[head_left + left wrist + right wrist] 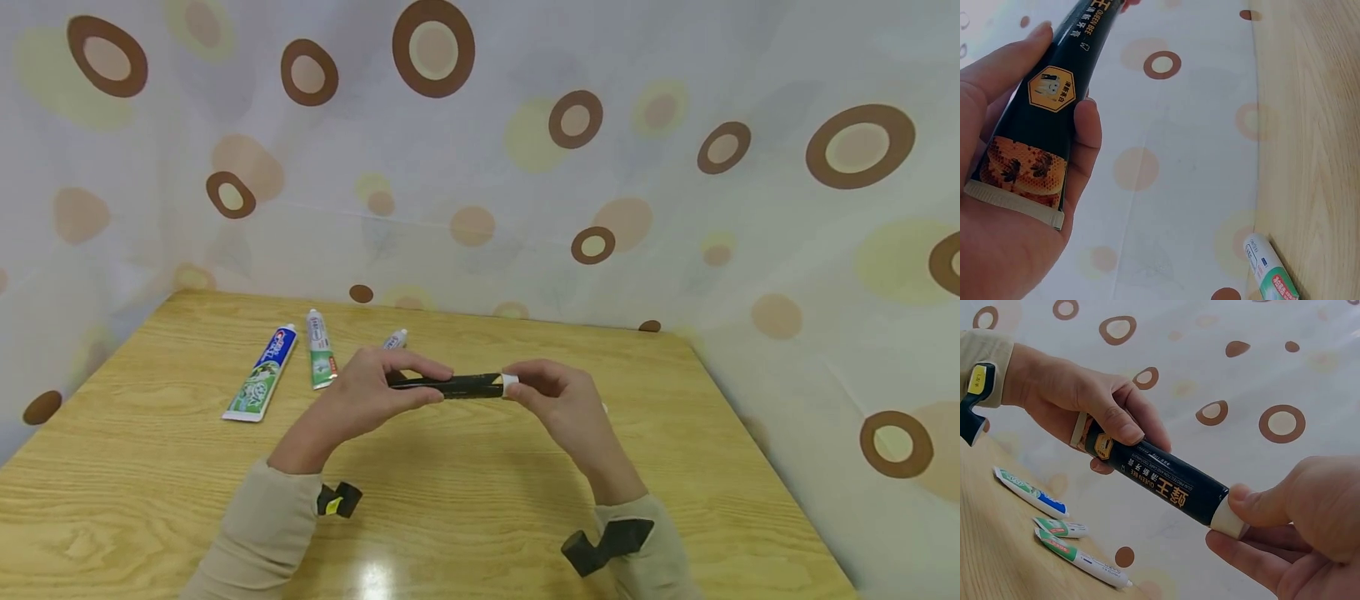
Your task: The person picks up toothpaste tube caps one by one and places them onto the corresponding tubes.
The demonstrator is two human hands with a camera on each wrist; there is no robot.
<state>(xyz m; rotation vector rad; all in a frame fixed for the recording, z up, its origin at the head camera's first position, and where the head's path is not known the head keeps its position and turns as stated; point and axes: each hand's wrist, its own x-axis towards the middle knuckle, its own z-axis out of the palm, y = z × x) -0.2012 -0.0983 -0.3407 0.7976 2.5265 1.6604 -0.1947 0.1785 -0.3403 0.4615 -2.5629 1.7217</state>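
Note:
A black toothpaste tube (471, 386) is held level above the table between both hands. My left hand (367, 387) grips it near its crimped end, thumb on one side and fingers on the other. In the left wrist view the tube (1054, 94) shows a honeycomb picture with bees and a gold hexagon label. The thumb and fingers of my right hand (558, 404) pinch the white cap (1229, 519) at the other end. The cap sits against the tube's shoulder.
A blue and green toothpaste tube (261, 375) lies at the table's left. Beside it is a smaller white and green tube (321, 350). Another white tube (395, 339) lies partly hidden behind my left hand. The patterned curtain (480, 167) borders the wooden table (465, 500).

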